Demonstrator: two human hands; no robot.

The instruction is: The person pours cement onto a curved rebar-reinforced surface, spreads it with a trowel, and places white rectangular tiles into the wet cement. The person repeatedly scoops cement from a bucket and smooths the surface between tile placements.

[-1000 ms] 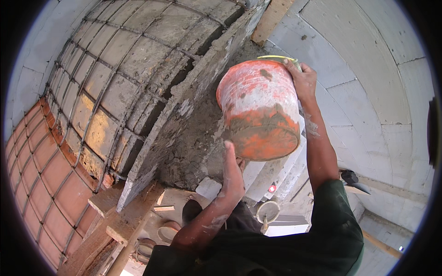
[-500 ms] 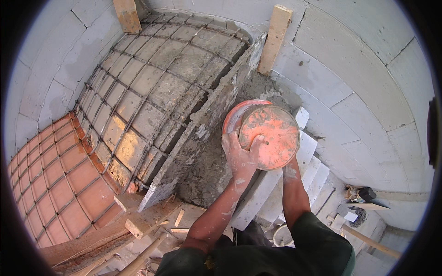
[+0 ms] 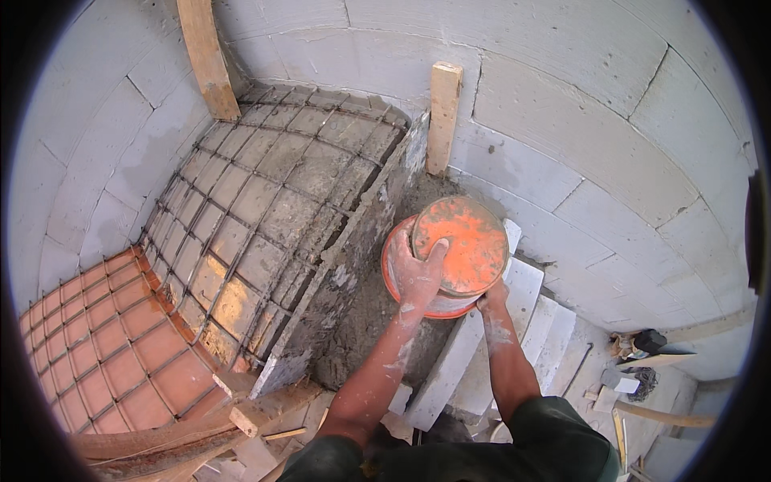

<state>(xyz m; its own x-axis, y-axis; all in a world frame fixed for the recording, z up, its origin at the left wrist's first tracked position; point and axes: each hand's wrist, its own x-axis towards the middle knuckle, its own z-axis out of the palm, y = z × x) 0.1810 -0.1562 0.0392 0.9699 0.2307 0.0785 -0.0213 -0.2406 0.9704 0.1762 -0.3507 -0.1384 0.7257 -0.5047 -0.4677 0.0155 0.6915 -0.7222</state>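
Orange plastic, smeared with grey mortar, is what both hands are busy with: a round bucket [image 3: 448, 255] turned mouth-down against the sloping face of wet concrete [image 3: 377, 297] in the middle of the scene, its flat base tilted up toward the camera. The left hand [image 3: 418, 271] is spread wide across the base and near rim, palm pressing and fingers splayed, gripping nothing else; the right hand [image 3: 491, 299] is tucked under the bucket's lower right edge, and how far its fingers curl cannot be told because the rim hides them. Both forearms are dusted with pale cement. I judge the main risk to be slippage: the plastic looks slick with slurry, and a wet palm on a smooth base could let the bucket slide off and tumble onto the white block steps [image 3: 514, 337] below. Mortar could also slump down the steep face rather than stay put. Left of the bucket lies a curved slab crossed by a dark steel mesh [image 3: 241, 233], rough grey at the far end and reddish-orange at the near left. A pale timber post [image 3: 442, 116] stands against the chalky, smooth-faced block wall [image 3: 578, 136], and loose wood offcuts [image 3: 257, 414] lie near the slab's edge, a tripping hazard underfoot.
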